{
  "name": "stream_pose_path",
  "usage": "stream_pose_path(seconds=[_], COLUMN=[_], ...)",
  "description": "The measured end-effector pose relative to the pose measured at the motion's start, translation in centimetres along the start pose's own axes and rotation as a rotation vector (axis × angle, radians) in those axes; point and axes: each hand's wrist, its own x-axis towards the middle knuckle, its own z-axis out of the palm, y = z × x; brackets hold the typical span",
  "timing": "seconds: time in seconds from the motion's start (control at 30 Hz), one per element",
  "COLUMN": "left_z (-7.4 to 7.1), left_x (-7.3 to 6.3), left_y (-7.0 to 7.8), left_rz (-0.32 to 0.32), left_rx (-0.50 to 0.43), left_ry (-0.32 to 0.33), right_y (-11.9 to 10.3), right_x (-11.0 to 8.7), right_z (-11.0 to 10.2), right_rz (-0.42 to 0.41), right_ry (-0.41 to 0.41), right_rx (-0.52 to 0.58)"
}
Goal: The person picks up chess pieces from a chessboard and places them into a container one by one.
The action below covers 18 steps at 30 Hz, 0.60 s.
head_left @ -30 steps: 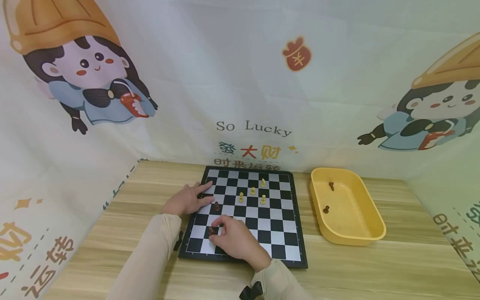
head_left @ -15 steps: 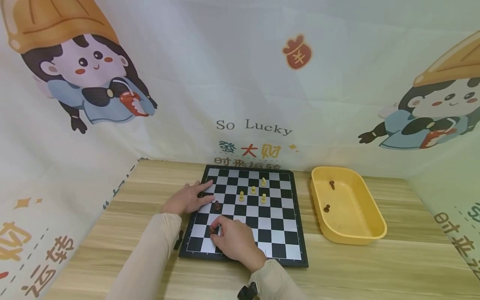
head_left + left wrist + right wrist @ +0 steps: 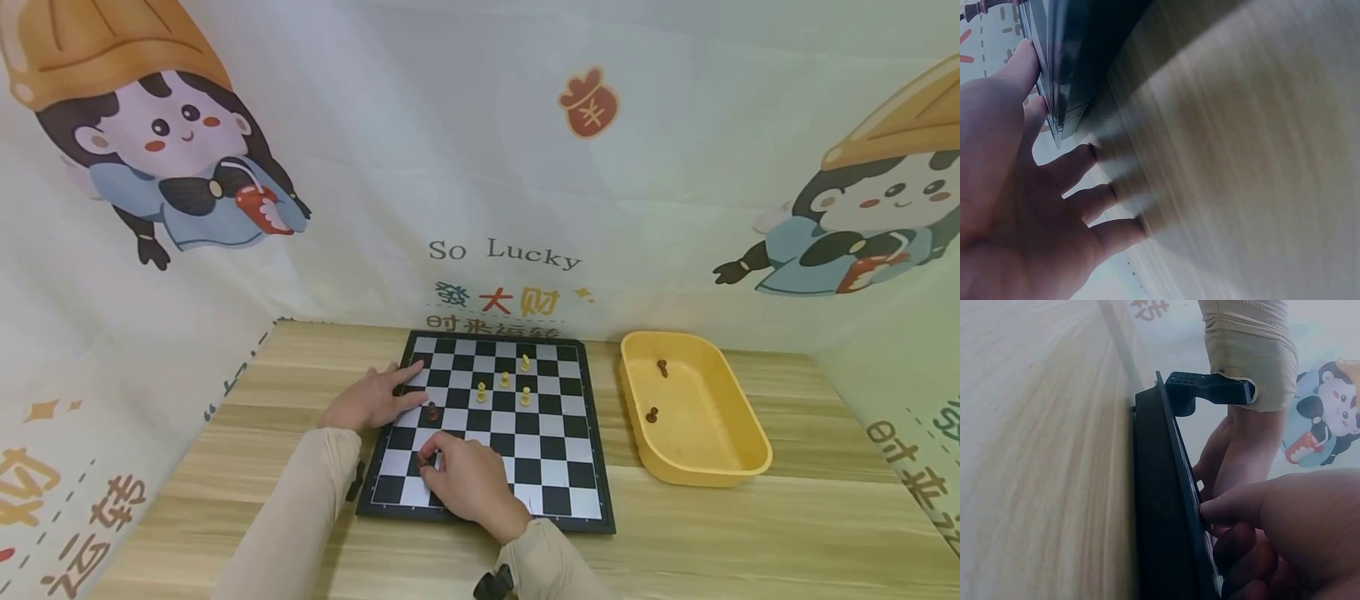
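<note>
A black-and-white chessboard point(image 3: 556, 473) lies on the table. My left hand point(image 3: 369, 400) rests at its left side, fingers spread, with thumb and index finger on the board's edge. In the left wrist view the other fingers point(image 3: 1116, 236) touch the tabletop. Near the board's lower left, my right hand point(image 3: 476, 482) pinches a dark brown chess piece point(image 3: 422, 461) between thumb and index finger, low over the squares; the fingertips hide most of it. Another brown chess piece point(image 3: 432, 412) stands beside my left thumb. Several yellow chess pieces point(image 3: 482, 392) stand further back.
A yellow plastic tub point(image 3: 693, 477) stands right of the board, with two brown chess pieces point(image 3: 652, 415) lying inside. The wooden table point(image 3: 690, 542) meets a printed cloth backdrop point(image 3: 360, 208) behind and at both sides.
My right thumb and index finger have come closer around the brown chess piece, which is now more hidden. My left hand and the other pieces stay in place.
</note>
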Motion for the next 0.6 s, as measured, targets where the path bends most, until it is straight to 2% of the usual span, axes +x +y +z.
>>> stream_pose_path(seconds=[0.33, 0.6], left_z=[0.0, -0.1], left_x=[-0.2, -0.2], left_y=[0.0, 0.1], left_rz=[0.004, -0.001], left_rx=[0.004, 0.002], left_ry=[0.0, -0.005], right_y=[0.0, -0.1], right_x=[0.0, 0.2], right_z=[-0.2, -1.0], right_rz=[0.009, 0.029], right_ry=[-0.021, -0.09], right_rx=[0.029, 0.155])
